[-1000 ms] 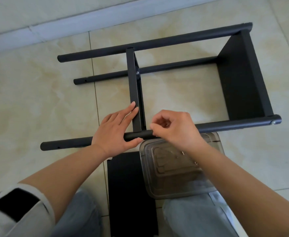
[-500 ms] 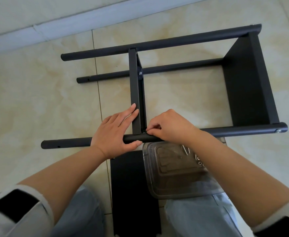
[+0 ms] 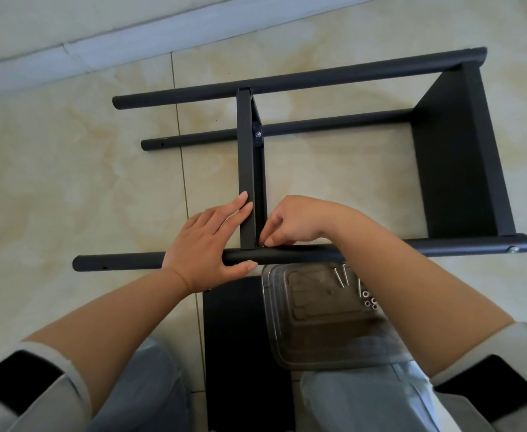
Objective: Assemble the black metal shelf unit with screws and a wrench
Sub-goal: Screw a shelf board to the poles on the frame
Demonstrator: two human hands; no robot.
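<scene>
Item: black metal shelf unit [image 3: 455, 163], lying on its side on the beige tiled floor [image 3: 68, 182] before me. My left hand [image 3: 207, 244] lies spread, fingers flat against the middle shelf panel [image 3: 246, 169], thumb under the near black tubular post [image 3: 287, 254]. My right hand [image 3: 290, 222] pinches something small at that joint; I cannot tell what. Clear plastic container [image 3: 318, 322] with loose screws [image 3: 341, 277] sits just beside the post.

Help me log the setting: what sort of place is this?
Probably a room in a home: a glossy tiled floor, a pale baseboard along the wall, and a person working on the floor at a shelf frame.
</scene>
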